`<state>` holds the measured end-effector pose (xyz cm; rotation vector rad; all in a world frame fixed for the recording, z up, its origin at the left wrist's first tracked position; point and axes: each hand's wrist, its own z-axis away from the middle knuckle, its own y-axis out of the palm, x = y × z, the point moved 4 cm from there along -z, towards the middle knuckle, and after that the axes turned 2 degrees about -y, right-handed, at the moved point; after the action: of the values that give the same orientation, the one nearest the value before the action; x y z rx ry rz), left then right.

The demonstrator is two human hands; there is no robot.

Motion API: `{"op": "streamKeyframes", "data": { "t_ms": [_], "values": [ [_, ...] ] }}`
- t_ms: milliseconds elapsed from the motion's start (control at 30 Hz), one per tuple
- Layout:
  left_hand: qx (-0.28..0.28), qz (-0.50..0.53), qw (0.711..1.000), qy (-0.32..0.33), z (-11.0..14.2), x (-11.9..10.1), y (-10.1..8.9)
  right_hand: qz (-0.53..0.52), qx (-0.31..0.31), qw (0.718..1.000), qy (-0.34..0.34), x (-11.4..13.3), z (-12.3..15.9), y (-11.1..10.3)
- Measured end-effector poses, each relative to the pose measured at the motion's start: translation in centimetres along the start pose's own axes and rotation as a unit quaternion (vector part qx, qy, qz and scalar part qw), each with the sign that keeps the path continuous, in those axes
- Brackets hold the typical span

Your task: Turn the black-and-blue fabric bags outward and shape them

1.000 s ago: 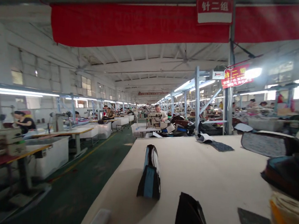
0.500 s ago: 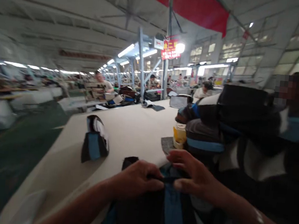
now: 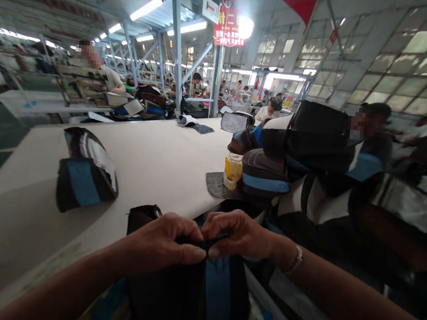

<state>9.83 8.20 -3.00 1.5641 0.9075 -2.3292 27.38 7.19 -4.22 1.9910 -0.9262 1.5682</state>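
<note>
On a long cream work table [image 3: 132, 172] in a sewing hall, a heap of striped bags [image 3: 293, 158] sits to the right, and a lone folded bag [image 3: 86, 172] lies to the left. At the table's edge, the left hand [image 3: 162, 241] and right hand [image 3: 240, 234] pinch the top edge of a dark bag with a blue stripe [image 3: 188, 289] directly beneath them, seemingly to keep that edge gathered.

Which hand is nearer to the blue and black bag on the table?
Left. The left hand sits apart from the bag; the right hand is farther, beyond it.
</note>
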Motion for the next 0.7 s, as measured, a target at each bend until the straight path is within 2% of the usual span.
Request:
{"op": "streamKeyframes", "data": {
  "t_ms": [133,267,400,533,700],
  "values": [
    [0.014,0.012,1.000,0.006,-0.2,0.2,0.0,-0.061,-0.012,0.997,0.036,-0.8,0.4,0.4],
    [0.017,0.010,1.000,0.019,-0.4,0.2,0.0,-0.073,-0.025,0.996,0.055,-1.5,0.7,0.1],
    [0.009,0.007,1.000,0.004,-0.7,0.2,-0.1,-0.039,-0.022,0.996,0.078,-1.1,0.7,0.1],
    [0.000,-0.011,1.000,-0.015,-0.9,0.4,-0.1,0.075,-0.044,0.991,0.106,-0.2,0.4,0.1],
    [0.005,0.002,1.000,-0.027,-0.9,0.5,0.0,0.024,-0.041,0.989,0.138,-0.4,0.5,0.2]
  ]
}}
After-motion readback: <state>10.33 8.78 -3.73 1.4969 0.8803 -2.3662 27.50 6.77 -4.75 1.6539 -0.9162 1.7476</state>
